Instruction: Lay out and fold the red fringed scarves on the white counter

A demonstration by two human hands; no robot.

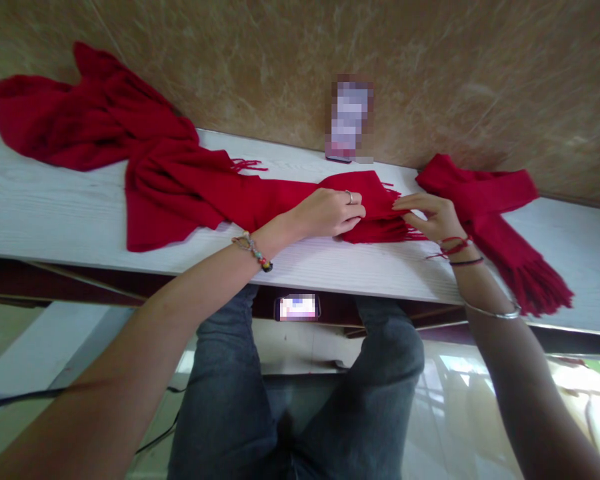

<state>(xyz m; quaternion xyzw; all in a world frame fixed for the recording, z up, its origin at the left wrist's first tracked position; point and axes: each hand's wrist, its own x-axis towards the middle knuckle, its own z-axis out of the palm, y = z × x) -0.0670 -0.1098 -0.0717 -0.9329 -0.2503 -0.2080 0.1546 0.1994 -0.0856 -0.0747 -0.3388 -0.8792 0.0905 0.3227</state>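
**Red fringed scarf [280, 197] stretched along a white bench [300, 263]**

The scarf lies in front of an upright phone [350, 120]. The right hand [427, 213] pinches its fringe between thumb and fingers. The left hand [330, 210] rests on the cloth, hiding part, fingers curled; whether it grips, I cannot tell. Left of the phone, crumpled red fabric [100, 120] meets the scarf, the boundary unclear. To the phone's right is a folded red scarf [495, 207]. Pixelation makes the phone's screen unreadable.
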